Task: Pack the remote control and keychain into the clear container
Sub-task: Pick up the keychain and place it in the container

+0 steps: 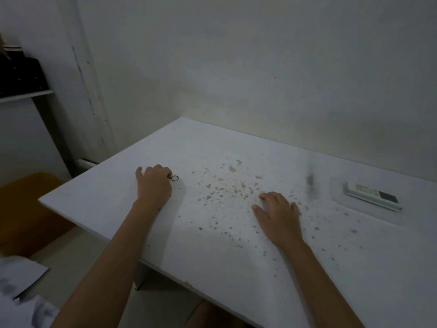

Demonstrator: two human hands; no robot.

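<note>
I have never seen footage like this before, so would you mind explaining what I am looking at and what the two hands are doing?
There is no machine here: a person wears a wide-angle camera on the head, so this single picture looks forward and down at their own arms. They sit at a white table speckled with brownish stains, pushed against a plain wall.

The left hand rests on the table with its fingers curled around the keychain; only a small metal ring shows beside the knuckles, so I cannot tell whether the grip is closed. The right hand lies flat, palm down, holding nothing.

Far right, the remote control already lies inside the clear container, whose see-through walls are faint against the table. So the keychain seems to be the piece not yet packed.
</note>
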